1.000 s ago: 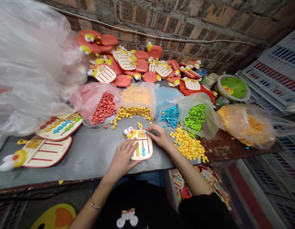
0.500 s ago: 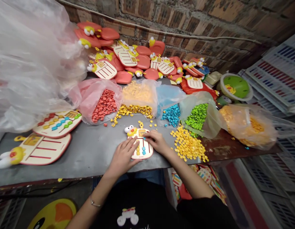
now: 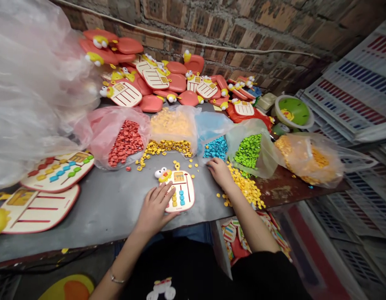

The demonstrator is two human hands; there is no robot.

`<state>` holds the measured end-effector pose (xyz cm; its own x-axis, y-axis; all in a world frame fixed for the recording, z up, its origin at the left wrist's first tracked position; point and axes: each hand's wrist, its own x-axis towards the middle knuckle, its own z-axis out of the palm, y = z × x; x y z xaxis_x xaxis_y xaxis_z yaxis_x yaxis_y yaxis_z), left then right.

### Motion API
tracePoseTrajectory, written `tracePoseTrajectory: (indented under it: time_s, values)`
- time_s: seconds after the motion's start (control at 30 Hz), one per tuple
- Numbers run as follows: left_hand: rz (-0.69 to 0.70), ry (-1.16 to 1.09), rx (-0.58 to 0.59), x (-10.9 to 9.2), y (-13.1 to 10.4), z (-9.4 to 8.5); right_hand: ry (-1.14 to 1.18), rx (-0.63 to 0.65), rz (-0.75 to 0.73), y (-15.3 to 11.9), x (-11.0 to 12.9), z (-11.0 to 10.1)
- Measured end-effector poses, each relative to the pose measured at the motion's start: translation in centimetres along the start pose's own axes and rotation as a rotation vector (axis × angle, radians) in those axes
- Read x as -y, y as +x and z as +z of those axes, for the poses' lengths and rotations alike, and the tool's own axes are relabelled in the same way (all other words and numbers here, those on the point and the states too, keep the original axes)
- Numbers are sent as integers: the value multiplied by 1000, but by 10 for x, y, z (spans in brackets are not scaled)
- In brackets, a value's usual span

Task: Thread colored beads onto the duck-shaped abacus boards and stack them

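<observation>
A cream toy board (image 3: pixel 188 196) with a red rim and a yellow duck head with white eyes lies on the grey table. Yellow and blue beads sit along its slots; the rightmost slot shows as a bare red line. My left hand (image 3: pixel 155 206) lies over the board's left side, fingers stretched out and thumb along the lower edge, covering part of it. My right hand (image 3: pixel 222 173) is off the board, at the front of the blue bead pile (image 3: pixel 215 147). Its fingers are curled together, and whatever they may hold is hidden.
Bags of red beads (image 3: pixel 125 143), yellow beads (image 3: pixel 170 146) and green beads (image 3: pixel 248 150) line the table's back. Loose yellow pieces (image 3: pixel 247 187) lie right. Two more boards (image 3: pixel 49 208) rest left, one carrying beads. Stacked duck boards (image 3: pixel 155 79) stand against the brick wall.
My right hand has left the board and moved up and right to the blue beads. The left hand stays on the board. The whole view has shifted slightly.
</observation>
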<state>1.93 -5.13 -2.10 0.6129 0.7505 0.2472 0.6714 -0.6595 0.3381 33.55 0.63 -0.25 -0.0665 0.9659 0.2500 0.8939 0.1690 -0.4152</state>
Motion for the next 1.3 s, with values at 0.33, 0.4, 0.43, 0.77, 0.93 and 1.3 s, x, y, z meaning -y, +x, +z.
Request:
tracePoseTrajectory:
  time_s: [0.33,0.4,0.43,0.77,0.93,1.3]
  values:
    - [-9,5,26,-3,0,-3,351,68,-207,-8,66,22]
    - [-11,4,28,-3,-1,-3,248,94,-225,-4,75,30]
    - [-11,5,28,-3,0,-3,188,102,-226,-2,77,34]
    - [-14,30,32,-4,-1,-2,171,169,-317,-15,76,32]
    - [-7,39,31,-3,0,-3,452,193,-241,-17,83,39]
    - [33,11,-40,5,0,4,426,-151,44,-19,44,-23]
